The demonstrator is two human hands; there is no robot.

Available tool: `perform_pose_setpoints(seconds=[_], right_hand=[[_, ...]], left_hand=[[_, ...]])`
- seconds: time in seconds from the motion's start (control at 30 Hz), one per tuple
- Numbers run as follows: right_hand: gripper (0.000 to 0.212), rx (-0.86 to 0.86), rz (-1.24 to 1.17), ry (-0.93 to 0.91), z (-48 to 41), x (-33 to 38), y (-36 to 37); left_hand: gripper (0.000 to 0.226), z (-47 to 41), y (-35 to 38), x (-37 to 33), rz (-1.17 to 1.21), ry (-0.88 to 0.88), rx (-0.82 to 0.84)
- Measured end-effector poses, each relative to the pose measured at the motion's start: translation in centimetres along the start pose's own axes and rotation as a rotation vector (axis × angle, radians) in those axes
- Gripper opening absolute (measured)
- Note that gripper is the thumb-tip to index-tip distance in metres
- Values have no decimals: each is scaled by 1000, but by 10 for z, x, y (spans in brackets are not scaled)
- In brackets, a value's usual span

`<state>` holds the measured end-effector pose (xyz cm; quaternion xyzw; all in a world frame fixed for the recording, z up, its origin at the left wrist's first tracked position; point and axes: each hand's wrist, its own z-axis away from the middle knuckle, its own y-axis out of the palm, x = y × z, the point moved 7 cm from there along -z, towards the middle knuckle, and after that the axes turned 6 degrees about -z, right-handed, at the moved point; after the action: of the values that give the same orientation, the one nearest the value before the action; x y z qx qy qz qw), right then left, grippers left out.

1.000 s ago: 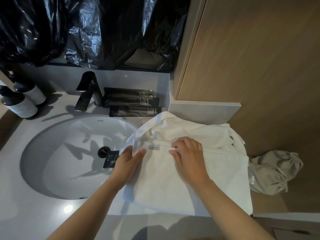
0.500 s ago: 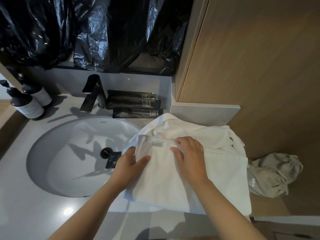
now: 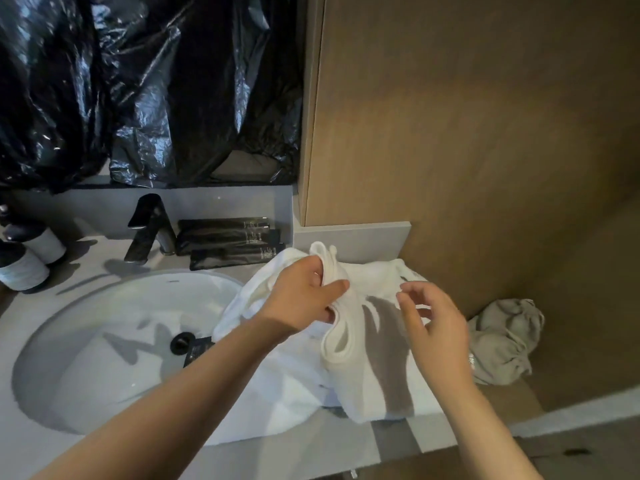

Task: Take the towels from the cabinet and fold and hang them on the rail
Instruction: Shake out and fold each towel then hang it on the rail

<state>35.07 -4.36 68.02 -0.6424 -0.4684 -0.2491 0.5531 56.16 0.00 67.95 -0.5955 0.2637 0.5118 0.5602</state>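
L hand (image 3: 304, 292) grips towel (image 3: 287, 386) hem, R hand (image 3: 434, 327) slack & empty, towel overhangs sink (image 3: 69, 358) rim

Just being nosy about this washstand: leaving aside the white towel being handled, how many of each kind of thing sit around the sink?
Bottles: 2
Black tubes: 3
Black packet in the sink: 1
Tap: 1
Grey cloth: 1
Total: 8

Single head-worn view, looking forward and down, close over the sink (image 3: 104, 358) (wide-angle).
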Motion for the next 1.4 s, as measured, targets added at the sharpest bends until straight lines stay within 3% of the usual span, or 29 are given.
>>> perform_pose_setpoints(seconds=[0.17,0.37,0.47,0.73,0.93,1.0,1.1,1.17,1.27,1.4], right_hand=[[9,-61,-37,77,20,-11,-64],[21,-46,-83,165,49,-25,-87],[32,-27,-23,220,58,-36,-80],[16,-101,150,174,60,-42,-70],[14,-116,78,200,59,-47,-69],[12,-114,30,218,63,-51,-68],[13,-120,2,219,68,-54,-70],[16,-121,-15,206,71,-52,-70],[17,-118,-39,223,74,-51,-71],[21,-125,-36,252,76,-52,-73]], left_hand=[[21,-8,63,-30,82,5,57],[24,-17,119,-36,-66,31,14],[26,-18,128,-37,-145,63,-32],[29,-21,126,-35,-248,75,-88],[38,-23,116,-40,-260,64,-80],[38,-26,103,-47,-261,136,-131],[41,-35,82,-59,-469,366,-258],[45,-51,88,-55,-536,419,-125],[48,-73,110,-40,-436,312,210],[43,-91,125,-36,-423,249,319]])
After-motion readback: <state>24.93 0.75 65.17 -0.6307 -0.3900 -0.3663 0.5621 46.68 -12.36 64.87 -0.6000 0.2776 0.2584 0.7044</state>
